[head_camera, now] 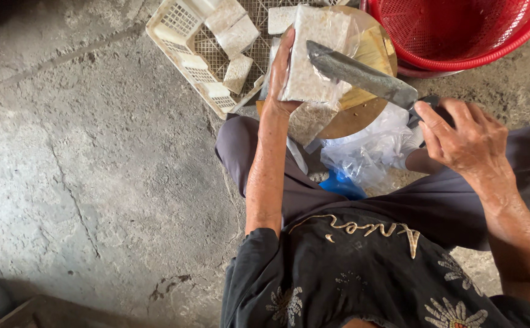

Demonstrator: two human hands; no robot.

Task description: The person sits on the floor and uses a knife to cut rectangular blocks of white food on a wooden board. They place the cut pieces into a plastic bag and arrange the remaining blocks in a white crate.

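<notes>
The left hand (pixel 279 76) is closed along the side of a long pale block wrapped in clear plastic (pixel 315 54) and keeps it standing on a round wooden cutting board (pixel 371 58). The fingers go behind the block, so I cannot see how tightly they press. The right hand (pixel 462 136) is wrapped firmly around the dark handle of a big grey cleaver (pixel 362 76), and the blade lies across the upper part of the block, touching it or just above it; I cannot tell which.

By my judgement the work is somewhere in the middle. Several pale cut pieces (pixel 236 36) lie already in the cream plastic lattice crate (pixel 174 27) just beyond the board, but the block in the hand looks whole, so this one is not yet cut.

The red plastic mesh basket (pixel 459 36) at the right of the board shows nothing inside, as far as it is in view. Crumpled clear plastic bags (pixel 371 149) lie between the knees, on the grey concrete floor (pixel 82 152).
</notes>
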